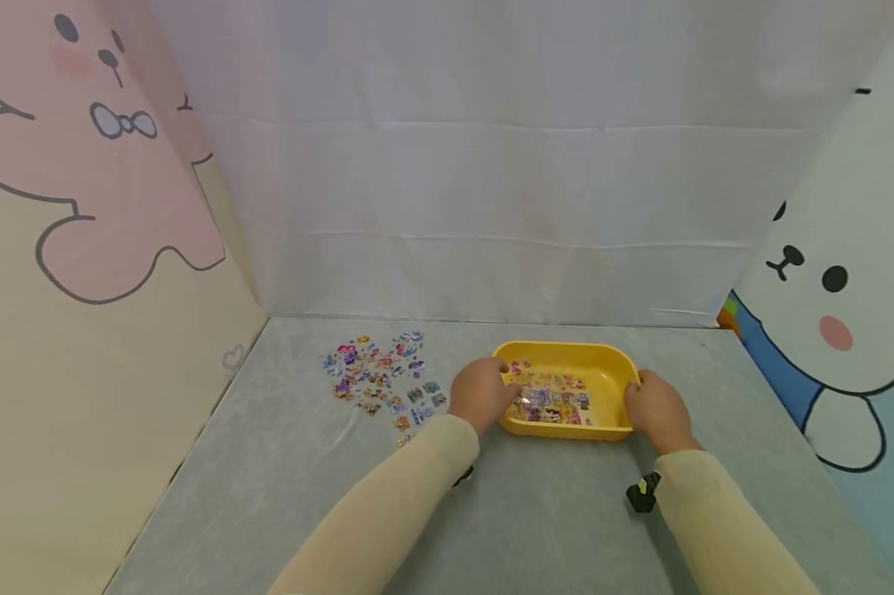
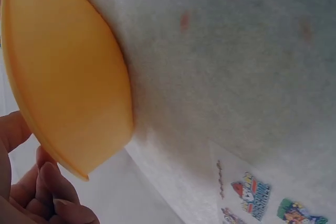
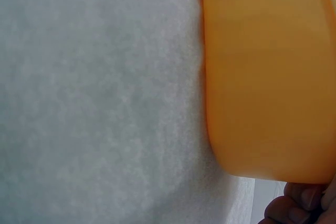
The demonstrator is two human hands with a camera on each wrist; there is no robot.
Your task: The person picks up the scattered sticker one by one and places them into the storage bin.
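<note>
A yellow plastic tray with raised walls is on the grey table, holding many small colourful stickers toward its left side. My left hand grips the tray's left rim, thumb over the inside and fingers bent beneath the edge outside. At the opposite end, my right hand holds the right rim. The left wrist view shows the tray's outer wall with the fingers pinching its rim. In the right wrist view, curled fingers sit at the tray's end, partly cut off by the frame.
Left of the tray, a loose spread of colourful clear stickers lies on the grey table. A white sheet hangs behind the table. Printed cartoon panels stand at both sides, a pink figure on the left.
</note>
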